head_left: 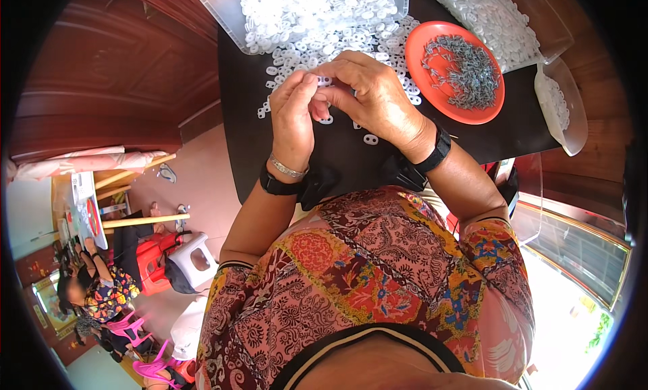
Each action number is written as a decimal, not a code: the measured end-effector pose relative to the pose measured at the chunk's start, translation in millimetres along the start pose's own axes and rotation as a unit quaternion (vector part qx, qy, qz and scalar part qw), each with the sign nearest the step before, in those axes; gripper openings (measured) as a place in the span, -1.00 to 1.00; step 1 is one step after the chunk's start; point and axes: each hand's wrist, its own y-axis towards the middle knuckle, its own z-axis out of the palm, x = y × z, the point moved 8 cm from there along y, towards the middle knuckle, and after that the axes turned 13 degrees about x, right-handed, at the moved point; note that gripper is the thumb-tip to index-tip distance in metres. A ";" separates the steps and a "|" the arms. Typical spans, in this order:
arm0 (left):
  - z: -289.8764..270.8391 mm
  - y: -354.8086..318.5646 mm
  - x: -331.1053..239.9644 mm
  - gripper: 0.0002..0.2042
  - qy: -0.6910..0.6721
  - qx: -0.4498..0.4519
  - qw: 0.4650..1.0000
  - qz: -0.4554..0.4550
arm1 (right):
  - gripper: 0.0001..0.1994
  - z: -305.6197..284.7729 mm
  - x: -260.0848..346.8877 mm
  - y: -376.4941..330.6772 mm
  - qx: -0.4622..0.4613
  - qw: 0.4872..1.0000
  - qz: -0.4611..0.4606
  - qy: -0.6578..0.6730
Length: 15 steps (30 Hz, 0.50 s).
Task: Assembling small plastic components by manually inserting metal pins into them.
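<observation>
Both my hands meet over the dark table, fingertips close together. Between them is a small white oval plastic piece [325,81] with two dark holes. My left hand [293,117] pinches it from the left with thumb and fingers. From the other side my right hand [378,96] closes on the same piece, its thumb and index finger bent towards it. Whether a metal part is also in the fingers is hidden. Another two-holed piece [370,140] lies on the table just below my right hand. Many more loose white pieces [324,49] spread beyond my hands.
A clear plastic bin [233,19] heaped with white pieces stands at the far side. An orange-red plate [420,79] of small metal parts sits to the right. Beyond it are a clear tray [550,36] and a scoop-like container [572,137]. Another person [101,282] sits far left.
</observation>
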 end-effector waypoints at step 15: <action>2.8 -3.0 -3.8 -0.73 0.017 -0.006 1.000 -0.018 | -0.84 -0.8 10.8 -1.6 -0.040 0.998 -0.048 -0.024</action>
